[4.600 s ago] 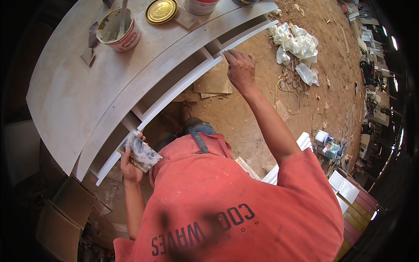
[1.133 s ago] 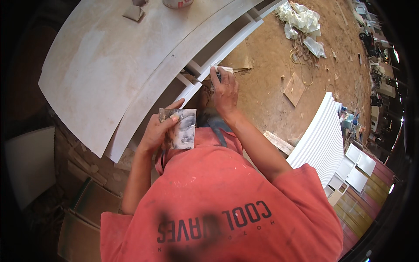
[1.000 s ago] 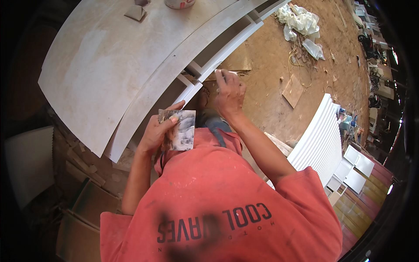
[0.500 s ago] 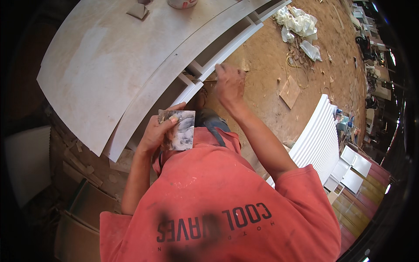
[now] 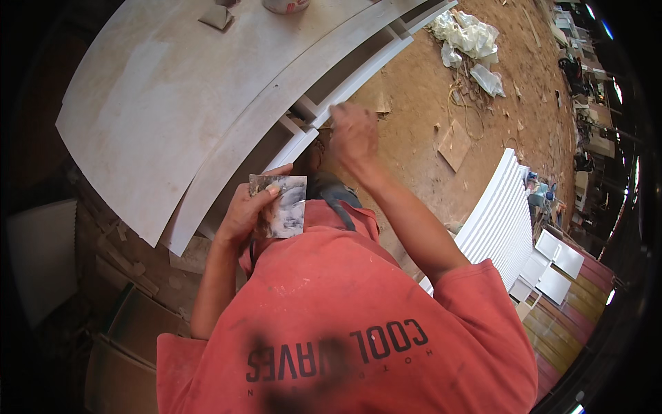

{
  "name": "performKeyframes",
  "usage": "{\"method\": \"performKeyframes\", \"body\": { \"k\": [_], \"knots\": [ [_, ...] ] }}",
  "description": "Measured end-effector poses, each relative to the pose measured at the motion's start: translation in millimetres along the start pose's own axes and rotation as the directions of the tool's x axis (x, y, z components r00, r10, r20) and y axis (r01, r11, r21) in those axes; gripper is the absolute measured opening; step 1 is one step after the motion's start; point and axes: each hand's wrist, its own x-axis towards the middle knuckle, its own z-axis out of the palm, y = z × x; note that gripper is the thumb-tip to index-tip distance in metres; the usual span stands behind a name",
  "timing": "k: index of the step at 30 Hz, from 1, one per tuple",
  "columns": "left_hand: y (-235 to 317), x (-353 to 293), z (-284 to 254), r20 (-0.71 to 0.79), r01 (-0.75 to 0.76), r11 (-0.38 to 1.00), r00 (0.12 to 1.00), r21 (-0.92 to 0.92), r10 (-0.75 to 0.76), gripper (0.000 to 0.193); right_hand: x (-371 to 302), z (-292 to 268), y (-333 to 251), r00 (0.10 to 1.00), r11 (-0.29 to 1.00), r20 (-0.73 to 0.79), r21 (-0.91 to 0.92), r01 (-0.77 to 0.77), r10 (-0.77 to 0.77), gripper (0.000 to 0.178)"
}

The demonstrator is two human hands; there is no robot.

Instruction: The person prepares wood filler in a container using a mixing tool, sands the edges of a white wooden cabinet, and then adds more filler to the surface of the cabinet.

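My left hand grips a small square plate smeared with grey, black and white, its thumb on top. My right hand is at the outer edge of a white drawer front, fingers curled together and blurred. Whatever those fingers may hold is hidden. The drawer belongs to a long piece of furniture with a pale, patchy top. Closer to me, another white drawer front lies between my two hands.
A container and a folded grey piece sit on the top. Crumpled plastic sheeting and a board piece lie on the dirt floor. White ribbed panels stand at right. Scrap wood lies left.
My right hand has shifted slightly left and down along the drawer front's edge. My left hand keeps the smeared plate in nearly the same place.
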Motion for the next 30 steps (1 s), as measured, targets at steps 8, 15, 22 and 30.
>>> {"method": "performKeyframes", "body": {
  "k": [8, 15, 22, 30],
  "knots": [
    [-4.0, -13.1, -5.9, -0.035, -0.017, 0.999, 0.999, -0.039, 0.016, 0.052, 12.6, -6.8, 19.0, 0.975, 0.991, 0.193, 0.051, -0.121, 0.109, 0.025],
    [-6.2, -21.7, -7.0, -0.076, -0.035, 0.993, 0.997, -0.114, 0.027, 0.051, -43.0, -9.1, -21.2, 0.998, 0.970, 0.058, 0.241, -0.025, 0.012, 0.034],
    [-7.7, -24.1, -9.9, -0.085, -0.025, 0.993, 0.996, -0.116, 0.015, 0.051, -52.3, 30.3, -13.5, 0.998, 0.979, -0.061, 0.203, 0.007, 0.006, 0.050],
    [-4.8, -27.7, -10.8, -0.076, -0.041, 0.993, 0.997, -0.110, 0.033, 0.051, -74.5, 31.0, -7.9, 1.000, 0.983, -0.024, 0.183, -0.001, 0.006, 0.058]
  ]
}}
